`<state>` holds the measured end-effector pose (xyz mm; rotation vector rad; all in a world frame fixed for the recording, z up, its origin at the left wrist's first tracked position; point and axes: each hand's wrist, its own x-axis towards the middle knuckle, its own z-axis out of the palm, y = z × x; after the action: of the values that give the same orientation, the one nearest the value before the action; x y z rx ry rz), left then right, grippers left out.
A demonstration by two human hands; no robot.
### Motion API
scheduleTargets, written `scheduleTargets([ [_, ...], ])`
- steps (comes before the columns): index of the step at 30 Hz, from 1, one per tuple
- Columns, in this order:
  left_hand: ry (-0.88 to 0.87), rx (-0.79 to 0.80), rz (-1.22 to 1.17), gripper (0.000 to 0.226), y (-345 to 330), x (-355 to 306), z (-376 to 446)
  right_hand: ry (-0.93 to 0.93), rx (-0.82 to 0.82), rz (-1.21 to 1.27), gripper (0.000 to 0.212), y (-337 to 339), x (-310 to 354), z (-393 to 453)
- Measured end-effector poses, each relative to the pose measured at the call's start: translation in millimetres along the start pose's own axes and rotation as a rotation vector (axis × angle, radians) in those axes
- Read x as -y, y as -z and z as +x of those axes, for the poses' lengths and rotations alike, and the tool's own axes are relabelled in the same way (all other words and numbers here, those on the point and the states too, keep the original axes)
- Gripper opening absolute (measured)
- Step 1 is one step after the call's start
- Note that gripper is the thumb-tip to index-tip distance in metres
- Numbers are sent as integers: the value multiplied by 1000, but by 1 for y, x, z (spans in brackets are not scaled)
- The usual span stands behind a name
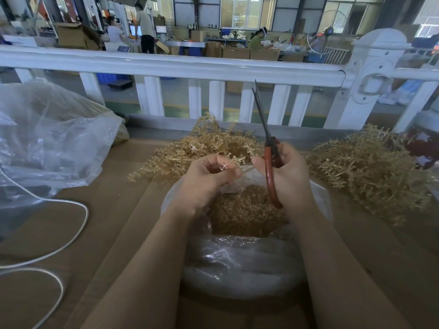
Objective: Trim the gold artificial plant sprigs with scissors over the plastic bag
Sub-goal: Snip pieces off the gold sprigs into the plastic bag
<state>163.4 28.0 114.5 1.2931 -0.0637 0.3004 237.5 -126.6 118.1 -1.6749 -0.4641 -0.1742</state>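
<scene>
My left hand (209, 179) pinches a small gold sprig piece (225, 166) between thumb and fingers, above the open plastic bag (240, 264). Gold trimmings (244, 210) fill the bag. In my right hand (291, 176) I grip red-handled scissors (269, 160); their dark blades are almost closed and point up and away. One pile of gold sprigs (209, 146) lies just behind my hands. A larger pile of sprigs (365, 172) lies to the right.
A big crumpled clear plastic sack (52, 143) sits at the left. A white cable (59, 248) loops over the brown cardboard surface (118, 224). A white railing (180, 67) runs across behind the table. A red patterned object (425, 148) stands at the far right.
</scene>
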Motion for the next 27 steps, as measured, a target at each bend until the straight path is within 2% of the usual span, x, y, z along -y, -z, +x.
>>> scheduleTargets([
  [9,-9,-85,-51,24,0,3,2,12,36,35,18,-1,2,-2],
  [18,-39,-97,-106,38,0,0,1,29,48,20,20,-3,2,-3],
  [24,-62,-102,-131,39,-1,2,1,43,51,-9,19,-3,0,0],
  [27,-96,-136,-156,39,0,3,3,53,3,-63,23,-3,-2,0],
])
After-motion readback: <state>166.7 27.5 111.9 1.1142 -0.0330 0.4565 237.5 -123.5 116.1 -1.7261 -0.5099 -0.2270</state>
